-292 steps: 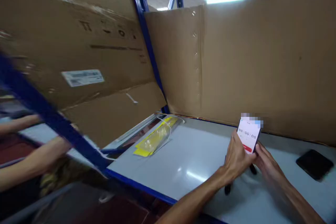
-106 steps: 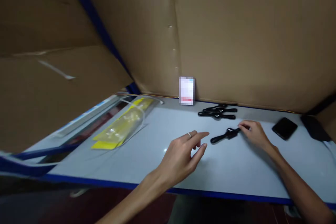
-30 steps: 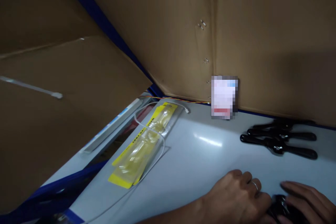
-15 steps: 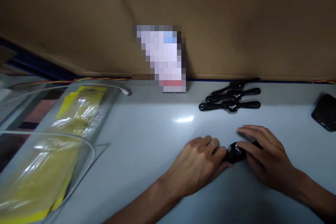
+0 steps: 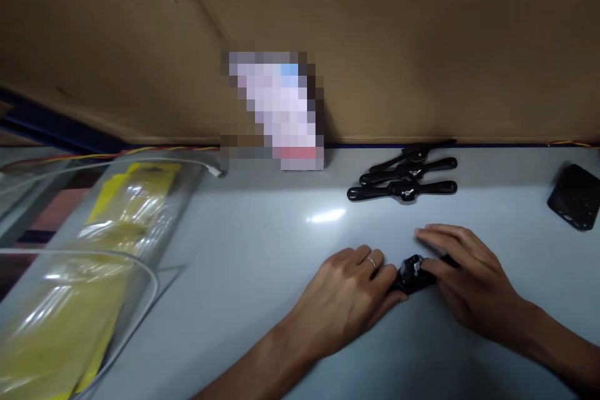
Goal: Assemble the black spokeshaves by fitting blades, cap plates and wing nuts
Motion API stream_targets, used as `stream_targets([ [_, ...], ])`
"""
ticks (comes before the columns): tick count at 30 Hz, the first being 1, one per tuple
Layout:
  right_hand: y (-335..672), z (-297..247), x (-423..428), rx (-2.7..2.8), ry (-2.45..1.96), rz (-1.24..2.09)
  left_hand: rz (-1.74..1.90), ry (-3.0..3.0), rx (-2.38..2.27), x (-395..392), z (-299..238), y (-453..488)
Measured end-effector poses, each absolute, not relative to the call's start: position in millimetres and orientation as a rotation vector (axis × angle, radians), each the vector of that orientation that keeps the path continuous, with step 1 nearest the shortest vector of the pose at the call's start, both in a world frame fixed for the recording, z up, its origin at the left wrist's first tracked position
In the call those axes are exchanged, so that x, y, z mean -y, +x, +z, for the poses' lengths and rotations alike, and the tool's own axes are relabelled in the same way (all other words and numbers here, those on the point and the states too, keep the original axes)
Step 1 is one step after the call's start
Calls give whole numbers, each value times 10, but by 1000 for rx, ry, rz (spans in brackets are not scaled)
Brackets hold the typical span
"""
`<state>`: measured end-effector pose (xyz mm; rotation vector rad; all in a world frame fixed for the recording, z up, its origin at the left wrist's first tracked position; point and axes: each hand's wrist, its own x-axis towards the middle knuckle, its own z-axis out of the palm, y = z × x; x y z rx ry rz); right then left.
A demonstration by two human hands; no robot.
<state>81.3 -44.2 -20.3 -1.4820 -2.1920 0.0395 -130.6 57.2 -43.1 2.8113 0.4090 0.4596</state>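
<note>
Between my hands is a black glossy two-armed bar with a raised block (image 5: 411,269) at its middle, close to the grey table top. My left hand (image 5: 359,281), with a ring on one finger, is closed around the bar's left arm and hides most of it. My right hand (image 5: 469,278) grips the other side, thumb below and index fingertip on the block, with its other fingers stretched out. Beyond my hands lie three similar black bars in a stack of rows; the nearest bar (image 5: 404,190) shows a small silver mark at its centre.
A black rounded object (image 5: 575,197) lies at the right edge. Clear plastic packs with yellow backing (image 5: 70,306) fill the left side, crossed by a white cable (image 5: 152,281). A blurred-out card (image 5: 290,106) leans on the brown cardboard wall (image 5: 422,44) at the back.
The view has shifted slightly, moving everything a little left. The middle block of the held bar looks more raised and tilted under my right index finger. Both hands keep their hold.
</note>
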Motion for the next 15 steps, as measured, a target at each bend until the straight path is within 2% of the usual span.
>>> stream_targets([
  [15, 858, -210, 432, 2183, -1464, 94, 480, 2795, -396, -583, -422, -1310],
])
